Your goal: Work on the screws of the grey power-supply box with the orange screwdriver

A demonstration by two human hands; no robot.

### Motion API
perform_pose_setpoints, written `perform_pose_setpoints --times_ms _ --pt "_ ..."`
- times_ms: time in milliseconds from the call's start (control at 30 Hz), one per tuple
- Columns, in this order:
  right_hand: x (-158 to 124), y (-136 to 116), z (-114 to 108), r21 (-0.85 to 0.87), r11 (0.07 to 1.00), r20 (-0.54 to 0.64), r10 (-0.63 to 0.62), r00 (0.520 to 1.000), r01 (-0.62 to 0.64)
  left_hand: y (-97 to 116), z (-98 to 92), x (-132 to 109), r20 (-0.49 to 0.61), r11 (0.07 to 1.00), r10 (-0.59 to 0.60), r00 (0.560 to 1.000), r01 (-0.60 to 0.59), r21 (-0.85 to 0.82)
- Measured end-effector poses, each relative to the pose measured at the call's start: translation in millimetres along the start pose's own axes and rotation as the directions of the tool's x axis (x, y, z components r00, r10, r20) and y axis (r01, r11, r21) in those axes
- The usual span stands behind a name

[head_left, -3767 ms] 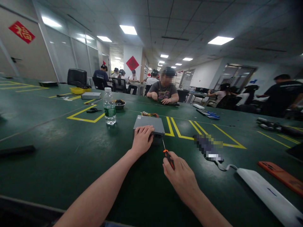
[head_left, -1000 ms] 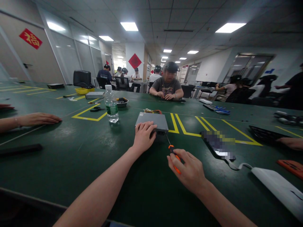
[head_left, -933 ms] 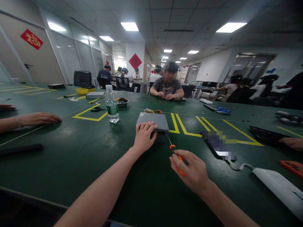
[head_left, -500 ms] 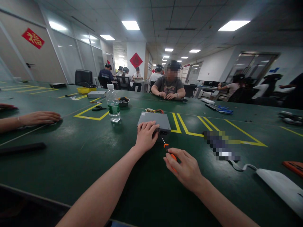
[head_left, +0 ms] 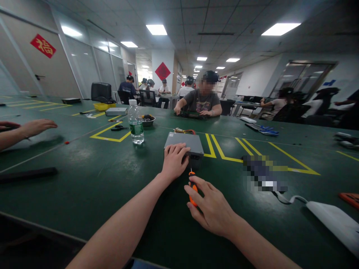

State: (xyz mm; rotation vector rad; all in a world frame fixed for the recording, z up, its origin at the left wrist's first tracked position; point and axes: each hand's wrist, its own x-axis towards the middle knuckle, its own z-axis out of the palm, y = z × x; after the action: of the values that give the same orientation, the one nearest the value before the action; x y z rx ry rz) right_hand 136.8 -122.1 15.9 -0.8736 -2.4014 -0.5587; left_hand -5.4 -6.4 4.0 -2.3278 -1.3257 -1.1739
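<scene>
A grey metal computer power supply stands on the green table in front of me, with coloured cables at its far side. My left hand grips its near left corner, fingers over the top and thumb down the front face. In my right hand is an orange and black screwdriver, pinched between thumb and fingers. Its thin shaft points away from me, up to the near face of the power supply. Whether the tip touches a screw is too small to tell.
Left of the power supply stands a water bottle, with a metal bowl behind it. A white power bank-like slab with a cable lies at right. Another person's hand is at left; a person sits opposite.
My right hand has shifted left with the screwdriver, which now points more squarely at the near face. The left hand stays on the power supply. The neighbour's hand at left has lifted and drawn back.
</scene>
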Motion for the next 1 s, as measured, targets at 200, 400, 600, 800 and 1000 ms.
perform_pose_setpoints --times_ms 200,400,600,800,1000 --pt "-0.8 7.8 -3.4 0.089 0.996 -0.181 0.036 0.983 -0.02 -0.2 1.7 -0.3 -0.007 1.0 -0.004 1.0 0.004 0.002" --pt "-7.5 7.5 3.1 0.337 0.933 -0.105 0.166 0.981 -0.122 0.0 0.2 -0.2 0.0 1.0 0.001 1.0 -0.001 0.007" --pt "-2.7 1.2 3.5 0.28 0.958 0.036 0.044 0.998 -0.053 -0.3 -0.2 -0.1 0.004 1.0 0.007 1.0 -0.007 0.01" --pt "-0.8 3.3 5.0 0.228 0.974 -0.133 0.025 0.991 0.006 0.4 -0.5 0.1 0.002 1.0 -0.002 1.0 0.002 0.0" --pt "-4.7 5.6 9.2 0.367 0.93 -0.157 0.092 0.983 -0.028 0.3 -0.5 -0.2 0.004 1.0 -0.002 1.0 0.002 0.003"
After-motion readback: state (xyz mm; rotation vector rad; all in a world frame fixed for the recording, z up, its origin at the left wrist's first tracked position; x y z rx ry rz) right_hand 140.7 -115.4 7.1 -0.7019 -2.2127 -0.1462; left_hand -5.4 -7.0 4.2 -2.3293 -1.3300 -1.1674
